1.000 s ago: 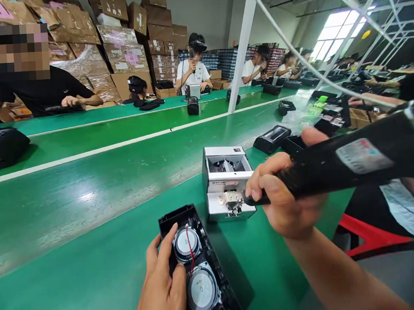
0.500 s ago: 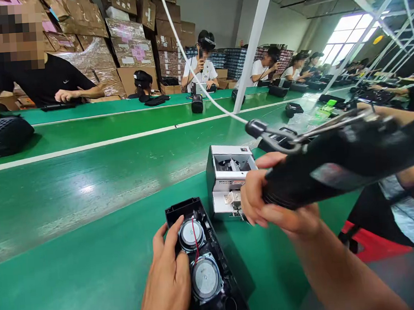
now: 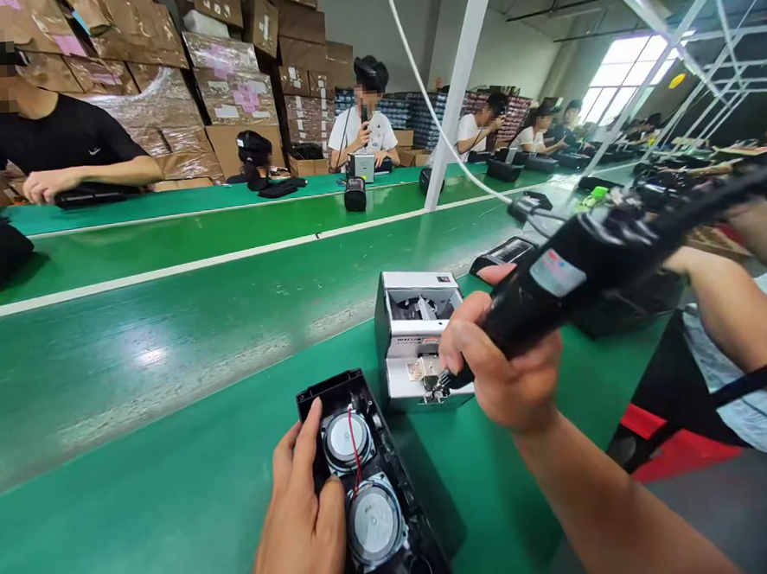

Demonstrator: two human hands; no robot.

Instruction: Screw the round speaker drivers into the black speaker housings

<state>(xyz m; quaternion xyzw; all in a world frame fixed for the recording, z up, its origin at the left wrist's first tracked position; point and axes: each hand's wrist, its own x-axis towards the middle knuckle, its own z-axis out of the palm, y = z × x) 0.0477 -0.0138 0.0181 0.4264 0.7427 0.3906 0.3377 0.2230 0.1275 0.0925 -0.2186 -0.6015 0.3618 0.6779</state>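
My right hand is wrapped round a black electric screwdriver, which hangs on a spring and a white cord. Its tip points down-left at the front of a white and black screw feeder; whether it touches there I cannot tell. My left hand grips the left edge of a black speaker housing, thumb over the inside and fingers along the rim. Inside the housing sit two round speaker drivers with a red wire across them.
The green bench borders a green conveyor belt. Behind the feeder lies another black housing. A co-worker's arm is at the right. People work across the belt, with stacked cartons behind them.
The screwdriver in my right hand has tilted and dropped, its tip now at the feeder's front. My left hand stays on the speaker housing. The view has shifted slightly.
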